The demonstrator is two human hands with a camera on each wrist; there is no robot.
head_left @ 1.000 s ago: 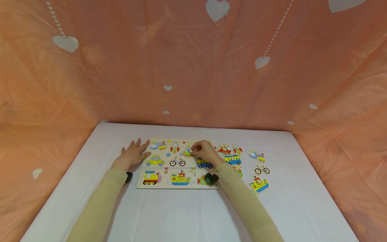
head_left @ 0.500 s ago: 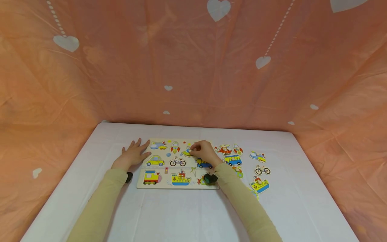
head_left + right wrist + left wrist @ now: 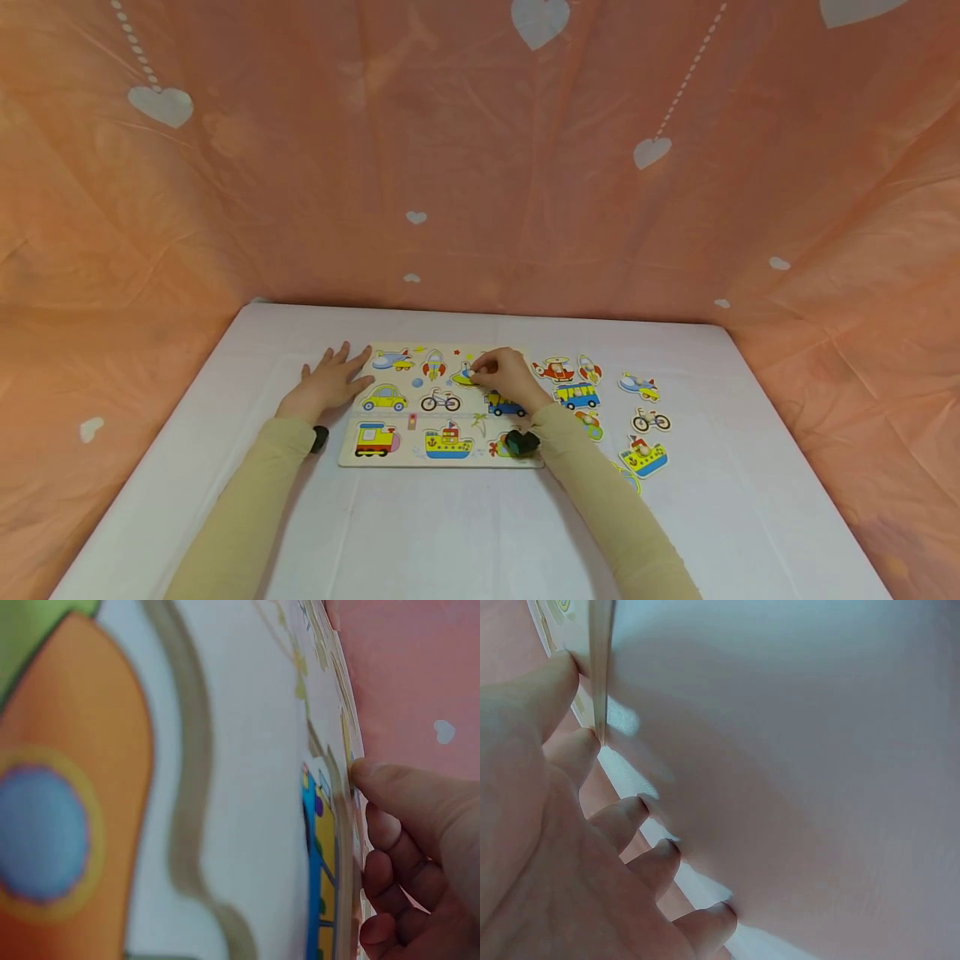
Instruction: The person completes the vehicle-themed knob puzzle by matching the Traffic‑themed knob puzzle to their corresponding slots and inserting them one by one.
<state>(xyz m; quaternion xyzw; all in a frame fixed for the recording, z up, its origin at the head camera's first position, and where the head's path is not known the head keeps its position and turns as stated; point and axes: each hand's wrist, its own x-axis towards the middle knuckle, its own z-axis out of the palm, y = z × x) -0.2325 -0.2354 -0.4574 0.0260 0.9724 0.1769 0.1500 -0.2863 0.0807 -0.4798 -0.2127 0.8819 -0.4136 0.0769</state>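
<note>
In the head view a wooden puzzle board [image 3: 420, 460] with vehicle pictures lies on the table. My right hand [image 3: 512, 379] pinches a green and yellow flying-saucer puzzle piece [image 3: 461, 377] between thumb and fingers, low over the upper middle of the board. The fingertips cover part of that piece. At the board's upper left corner my left hand [image 3: 324, 385] lies with fingers spread. Its thumb and index finger touch the board's edge [image 3: 600, 667] in the left wrist view, while the other fingertips rest on the tabletop.
Right of the board lie loose knobbed pieces: a helicopter [image 3: 557, 370], a rocket [image 3: 589, 369], a bus [image 3: 577, 396], a plane [image 3: 639, 386], a bicycle [image 3: 650, 420] and a ship [image 3: 643, 457]. The right forearm partly hides others. An orange heart-printed cloth [image 3: 480, 250] hangs behind the table.
The flying-saucer piece has turned slightly in my right hand's fingers and sits a little higher on the board. My left hand stays where it was.
</note>
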